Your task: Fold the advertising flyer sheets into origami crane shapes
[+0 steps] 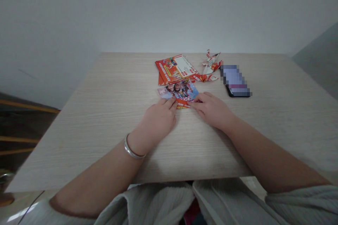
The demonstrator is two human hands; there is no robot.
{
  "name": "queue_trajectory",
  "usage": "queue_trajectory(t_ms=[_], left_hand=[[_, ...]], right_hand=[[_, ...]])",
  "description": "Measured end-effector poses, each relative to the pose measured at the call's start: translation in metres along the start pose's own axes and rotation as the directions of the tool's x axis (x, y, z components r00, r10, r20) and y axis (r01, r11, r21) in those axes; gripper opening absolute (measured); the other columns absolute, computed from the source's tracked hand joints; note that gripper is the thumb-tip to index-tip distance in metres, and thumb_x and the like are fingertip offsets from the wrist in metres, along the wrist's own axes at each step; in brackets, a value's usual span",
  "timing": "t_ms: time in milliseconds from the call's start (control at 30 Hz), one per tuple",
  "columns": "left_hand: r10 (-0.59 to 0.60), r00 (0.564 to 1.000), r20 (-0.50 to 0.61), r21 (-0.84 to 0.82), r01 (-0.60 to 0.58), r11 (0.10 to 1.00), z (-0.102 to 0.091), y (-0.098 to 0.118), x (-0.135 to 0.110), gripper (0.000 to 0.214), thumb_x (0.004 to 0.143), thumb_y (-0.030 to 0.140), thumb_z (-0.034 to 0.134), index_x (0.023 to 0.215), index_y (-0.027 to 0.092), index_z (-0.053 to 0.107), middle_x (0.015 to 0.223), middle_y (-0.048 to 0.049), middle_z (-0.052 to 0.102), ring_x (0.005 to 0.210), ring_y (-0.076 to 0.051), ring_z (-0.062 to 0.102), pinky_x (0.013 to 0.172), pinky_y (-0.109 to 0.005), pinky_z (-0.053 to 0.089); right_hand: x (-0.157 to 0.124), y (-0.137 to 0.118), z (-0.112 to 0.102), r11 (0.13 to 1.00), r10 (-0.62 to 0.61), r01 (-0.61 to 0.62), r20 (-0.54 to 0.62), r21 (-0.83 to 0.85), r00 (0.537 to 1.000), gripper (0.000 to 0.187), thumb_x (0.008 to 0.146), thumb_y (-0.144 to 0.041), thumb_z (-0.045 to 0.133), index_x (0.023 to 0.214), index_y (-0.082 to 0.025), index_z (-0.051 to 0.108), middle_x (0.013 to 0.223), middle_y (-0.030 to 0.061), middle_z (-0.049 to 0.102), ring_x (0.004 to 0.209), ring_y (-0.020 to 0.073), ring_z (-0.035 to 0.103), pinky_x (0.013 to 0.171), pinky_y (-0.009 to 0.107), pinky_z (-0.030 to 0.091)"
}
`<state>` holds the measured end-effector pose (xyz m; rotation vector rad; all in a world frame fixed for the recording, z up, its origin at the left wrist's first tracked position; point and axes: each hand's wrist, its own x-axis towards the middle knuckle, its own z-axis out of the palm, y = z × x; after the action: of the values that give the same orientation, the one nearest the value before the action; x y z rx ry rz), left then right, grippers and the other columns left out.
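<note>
A colourful printed flyer lies on the table in front of me, with an orange strip along its near edge. My left hand presses its fingertips on the flyer's near left part, fingers held together. On the near right corner, the fingers of my right hand pinch the paper at the orange strip. Both hands hide parts of the flyer's near edge. Just beyond it rests a small stack of orange and white flyers. Beside the stack are folded paper shapes, crane-like, made from similar print.
A phone with a blurred screen lies right of the folded shapes. The pale wooden table meets a plain wall at its far edge. A dark structure with wooden bars stands beyond the table's left edge.
</note>
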<state>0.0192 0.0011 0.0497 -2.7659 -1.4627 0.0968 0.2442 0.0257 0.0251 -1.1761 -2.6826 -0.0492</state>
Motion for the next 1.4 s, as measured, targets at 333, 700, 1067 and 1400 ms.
queue_trajectory(t_ms=[333, 700, 1067, 1400], left_hand=[[0.016, 1.0, -0.019, 0.002, -0.016, 1.0, 0.001, -0.001, 0.001, 0.046, 0.099, 0.018, 0.048, 0.14, 0.004, 0.059, 0.146, -0.0168, 0.06, 0.13, -0.031, 0.057, 0.109, -0.043, 0.051], [-0.078, 0.996, -0.049, -0.008, 0.078, 0.997, 0.001, 0.002, -0.002, 0.042, 0.1, 0.021, 0.046, 0.134, 0.004, 0.063, 0.145, -0.0183, 0.06, 0.128, -0.032, 0.058, 0.105, -0.044, 0.053], [-0.089, 0.991, -0.103, 0.005, 0.09, 0.996, 0.005, 0.005, -0.005, 0.048, 0.102, 0.035, 0.049, 0.146, 0.019, 0.056, 0.146, -0.0214, 0.055, 0.133, -0.035, 0.055, 0.11, -0.049, 0.048], [-0.011, 0.998, -0.069, -0.059, 0.007, 0.998, 0.007, 0.004, 0.001, 0.051, 0.103, 0.035, 0.045, 0.148, 0.013, 0.052, 0.141, -0.0222, 0.055, 0.13, -0.036, 0.052, 0.106, -0.05, 0.049]], right_hand=[[-0.003, -0.003, -0.01, 0.997, 0.053, -0.047, 0.087, -0.064, 0.995, 0.031, 0.102, -0.022, 0.051, 0.118, -0.021, 0.077, 0.106, 0.0106, 0.073, 0.098, 0.0242, 0.064, 0.084, 0.035, 0.051], [-0.001, -0.004, -0.009, 0.998, 0.045, -0.047, 0.044, 0.052, 0.998, 0.031, 0.096, -0.01, 0.058, 0.118, -0.02, 0.077, 0.113, 0.0086, 0.078, 0.103, 0.0226, 0.068, 0.096, 0.036, 0.053], [0.0, -0.003, -0.014, 0.993, 0.081, -0.087, 0.079, 0.074, 0.994, 0.025, 0.095, -0.01, 0.059, 0.108, -0.015, 0.08, 0.112, 0.0103, 0.079, 0.102, 0.0231, 0.07, 0.096, 0.037, 0.052], [-0.006, -0.002, -0.017, 0.993, 0.109, -0.112, 0.095, 0.029, 0.989, 0.029, 0.098, -0.015, 0.057, 0.111, -0.025, 0.08, 0.11, 0.0071, 0.077, 0.099, 0.0211, 0.067, 0.09, 0.034, 0.05]])
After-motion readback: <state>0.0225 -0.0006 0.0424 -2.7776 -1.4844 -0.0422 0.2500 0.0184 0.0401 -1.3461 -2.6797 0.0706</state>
